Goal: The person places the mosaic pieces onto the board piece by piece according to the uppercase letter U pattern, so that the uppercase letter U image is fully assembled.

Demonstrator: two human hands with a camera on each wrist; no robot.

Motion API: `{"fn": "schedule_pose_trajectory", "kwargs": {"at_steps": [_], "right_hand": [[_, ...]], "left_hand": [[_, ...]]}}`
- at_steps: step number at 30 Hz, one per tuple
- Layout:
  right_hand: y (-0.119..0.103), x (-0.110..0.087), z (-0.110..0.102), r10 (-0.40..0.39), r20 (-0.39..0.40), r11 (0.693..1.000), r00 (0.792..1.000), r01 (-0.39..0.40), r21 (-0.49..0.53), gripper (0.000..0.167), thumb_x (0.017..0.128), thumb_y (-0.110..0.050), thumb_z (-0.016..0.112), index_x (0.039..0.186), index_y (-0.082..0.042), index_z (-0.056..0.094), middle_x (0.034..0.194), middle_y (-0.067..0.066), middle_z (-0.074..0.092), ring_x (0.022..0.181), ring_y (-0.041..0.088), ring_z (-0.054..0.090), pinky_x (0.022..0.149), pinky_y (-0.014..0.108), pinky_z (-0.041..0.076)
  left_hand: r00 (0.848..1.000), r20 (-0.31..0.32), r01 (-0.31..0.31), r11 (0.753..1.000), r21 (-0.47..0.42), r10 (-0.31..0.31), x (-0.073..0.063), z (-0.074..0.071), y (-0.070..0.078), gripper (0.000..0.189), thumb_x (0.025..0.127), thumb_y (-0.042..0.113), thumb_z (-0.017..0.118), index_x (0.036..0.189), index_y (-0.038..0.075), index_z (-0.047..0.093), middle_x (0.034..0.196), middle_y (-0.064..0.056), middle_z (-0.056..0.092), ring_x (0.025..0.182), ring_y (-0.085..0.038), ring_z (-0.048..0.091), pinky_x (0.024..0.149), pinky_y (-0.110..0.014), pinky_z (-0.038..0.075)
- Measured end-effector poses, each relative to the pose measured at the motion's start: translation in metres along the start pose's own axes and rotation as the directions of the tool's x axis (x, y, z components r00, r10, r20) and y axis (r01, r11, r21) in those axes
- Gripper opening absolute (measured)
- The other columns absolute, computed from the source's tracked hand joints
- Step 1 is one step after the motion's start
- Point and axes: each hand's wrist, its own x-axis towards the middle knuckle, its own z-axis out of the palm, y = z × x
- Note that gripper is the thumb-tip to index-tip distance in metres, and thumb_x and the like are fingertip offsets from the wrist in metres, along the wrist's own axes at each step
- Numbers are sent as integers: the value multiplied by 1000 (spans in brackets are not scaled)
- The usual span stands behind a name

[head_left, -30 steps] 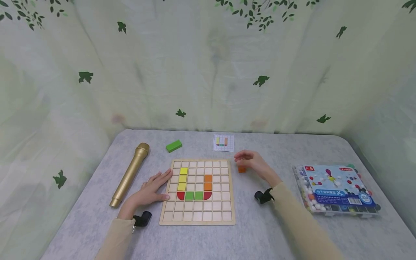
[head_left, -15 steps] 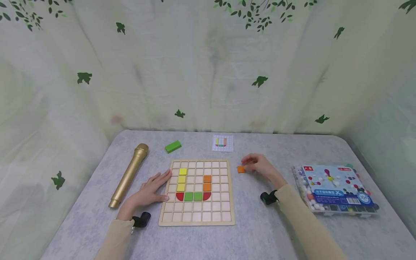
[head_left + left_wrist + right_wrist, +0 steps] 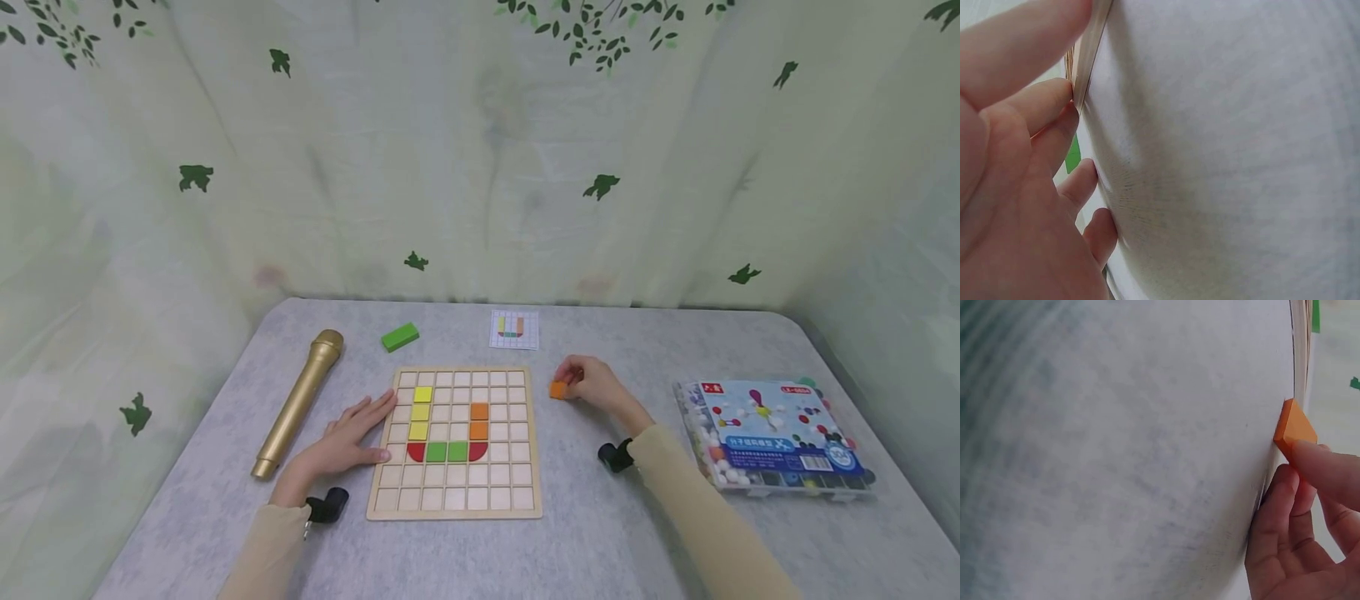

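Note:
My left hand point(image 3: 348, 437) rests with extended fingers against the left edge of a wooden grid board point(image 3: 453, 514). Between thumb and fingers, my right hand point(image 3: 596, 387) pinches an orange square tile point(image 3: 557, 390) just right of the board. That tile's bare corner point(image 3: 1294, 425) shows tilted in the right wrist view. Set in the board's cells are a column of yellow tiles point(image 3: 421, 412), two orange tiles point(image 3: 478, 422), two green tiles point(image 3: 446, 452) and two rounded red tiles point(image 3: 477, 452), together forming a U. The left wrist view shows fingertips touching the board's side point(image 3: 1088, 56).
Behind the board lies a small card point(image 3: 514, 330) printed with a coloured U on a grid. A green block point(image 3: 401, 337) sits at the back left, near a gold microphone point(image 3: 300, 404). A clear box point(image 3: 780, 433) with a blue label stands on the right.
My right hand shifted right off the orange tile, then came back slightly left and now pinches it. The tile went from lying flat to slightly raised. My left hand stayed put.

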Motion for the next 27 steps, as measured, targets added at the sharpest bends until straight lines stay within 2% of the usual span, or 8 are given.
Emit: {"fn": "schedule_pose_trajectory", "kwargs": {"at_steps": [5, 14, 27], "right_hand": [[-4, 0, 1, 45, 9, 999, 999, -45, 30, 19, 78, 11, 60, 92, -2, 65, 87, 9, 59, 78, 23, 51, 64, 30, 45], [-20, 3, 16, 41, 37, 992, 998, -45, 121, 16, 83, 3, 61, 98, -1, 65, 91, 9, 60, 79, 21, 52, 66, 31, 43], [-46, 25, 51, -73, 114, 983, 991, 52, 177, 11, 85, 3, 62, 93, -1, 68, 86, 7, 61, 76, 18, 53, 65, 27, 45]], "left_hand": [[1000, 2, -2, 1000, 1, 2, 0, 0, -1, 85, 86, 36, 69, 151, 3, 25, 157, -16, 16, 140, -46, 7, 96, -74, 8], [1000, 6, 9, 1000, -2, -9, 0, 0, -1, 85, 86, 36, 69, 151, 4, 24, 157, -16, 15, 140, -46, 6, 97, -74, 7], [1000, 3, 13, 1000, -7, -13, 1, 0, -2, 86, 85, 36, 70, 151, 5, 25, 157, -16, 15, 140, -46, 6, 97, -74, 6]]}}
